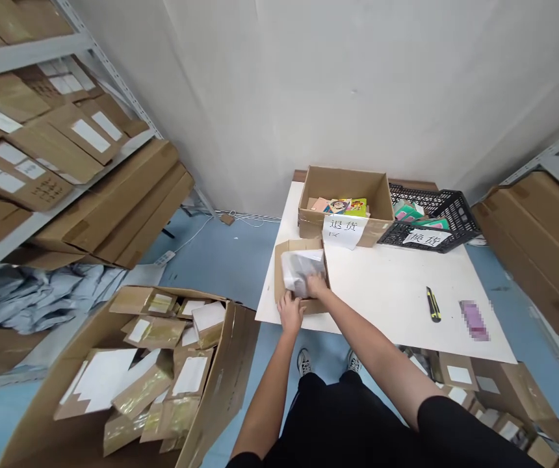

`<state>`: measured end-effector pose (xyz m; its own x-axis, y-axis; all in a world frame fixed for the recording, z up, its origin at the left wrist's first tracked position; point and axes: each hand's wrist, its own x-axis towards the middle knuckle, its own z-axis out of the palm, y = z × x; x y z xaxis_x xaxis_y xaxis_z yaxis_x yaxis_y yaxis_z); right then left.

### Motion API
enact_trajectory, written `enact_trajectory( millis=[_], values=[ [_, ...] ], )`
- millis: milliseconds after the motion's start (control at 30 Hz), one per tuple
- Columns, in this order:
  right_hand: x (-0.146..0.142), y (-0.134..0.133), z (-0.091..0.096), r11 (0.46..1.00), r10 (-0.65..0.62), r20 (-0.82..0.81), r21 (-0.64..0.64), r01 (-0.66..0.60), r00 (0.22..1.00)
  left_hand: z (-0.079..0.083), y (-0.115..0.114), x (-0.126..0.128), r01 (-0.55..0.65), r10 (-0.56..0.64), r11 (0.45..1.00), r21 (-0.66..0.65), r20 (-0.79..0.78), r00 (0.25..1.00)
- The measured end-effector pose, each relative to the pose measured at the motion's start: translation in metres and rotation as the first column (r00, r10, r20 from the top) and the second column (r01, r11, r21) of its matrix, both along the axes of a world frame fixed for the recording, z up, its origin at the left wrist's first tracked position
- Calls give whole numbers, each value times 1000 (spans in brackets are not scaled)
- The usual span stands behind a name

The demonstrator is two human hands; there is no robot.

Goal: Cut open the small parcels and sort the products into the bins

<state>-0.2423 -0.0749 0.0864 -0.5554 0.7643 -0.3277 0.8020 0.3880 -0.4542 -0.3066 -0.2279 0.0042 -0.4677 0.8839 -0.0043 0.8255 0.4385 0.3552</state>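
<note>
A small open cardboard box (279, 276) sits at the left front of the white table (372, 292). Inside it lies a grey-white plastic package (298, 265), slightly blurred. My left hand (291, 314) grips the near wall of this box, its fingers hooked over the edge. Reaching into the box, my right hand (316, 285) has its fingers curled against the package; the fingertips are partly hidden.
Behind stand a larger labelled cardboard box (381, 188) with small colourful boxes and a black crate (467, 224). A utility knife (433, 305) and a pixelated purple item (474, 320) lie to the right. A big carton (233, 364) of parcels stands left; shelves (128, 153) flank the table.
</note>
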Motion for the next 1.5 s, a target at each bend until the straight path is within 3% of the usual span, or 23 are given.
enact_trajectory(
  millis=[100, 200, 267, 433, 633, 733, 800, 900, 967, 1133, 1233, 1367, 1433, 1500],
  values=[
    [39, -24, -28, 990, 92, -60, 116, -84, 994, -1, -1, -6, -6, 6, 999, 43, 0, 1000],
    [90, -47, -46, 961, 92, -145, 274, -49, 985, -2, -2, -7, 28, -31, 991, 133, 22, 999],
    [124, -59, -50, 951, 36, -129, 311, 6, 991, 2, -4, 0, 84, -91, 974, 210, 27, 995],
    [196, -77, -40, 912, -162, -111, 363, 192, 981, 26, -2, 46, 251, -268, 892, 375, -8, 963],
    [299, -92, -18, 765, -284, -277, 512, 391, 918, 65, 33, 131, 453, -452, 756, 472, -125, 883],
    [372, -106, -11, 646, -413, -354, 536, 544, 839, 85, 60, 197, 605, -600, 647, 463, -181, 779],
    [430, -119, -8, 559, -516, -381, 530, 638, 767, 96, 76, 255, 695, -689, 571, 437, -206, 695],
    [524, -147, -4, 426, -684, -364, 503, 751, 632, 104, 97, 361, 807, -808, 436, 397, -222, 546],
    [585, -174, -4, 320, -802, -321, 481, 816, 504, 103, 102, 439, 879, -891, 309, 363, -213, 401],
    [700, -269, -12, 40, -958, -240, 436, 899, 159, 92, 71, 614, 965, -986, -66, 255, -163, -24],
    [749, -326, -15, -114, -971, -238, 447, 887, -5, 90, 37, 699, 955, -972, -224, 193, -113, -205],
    [808, -378, -12, -262, -960, -207, 415, 871, -190, 98, -1, 784, 929, -937, -348, 121, -41, -346],
    [828, -389, -10, -307, -947, -216, 378, 873, -240, 104, -10, 807, 924, -930, -367, 108, -21, -367],
    [838, -387, -9, -324, -936, -258, 358, 876, -241, 108, -10, 812, 926, -933, -360, 118, -22, -360]
  ],
)
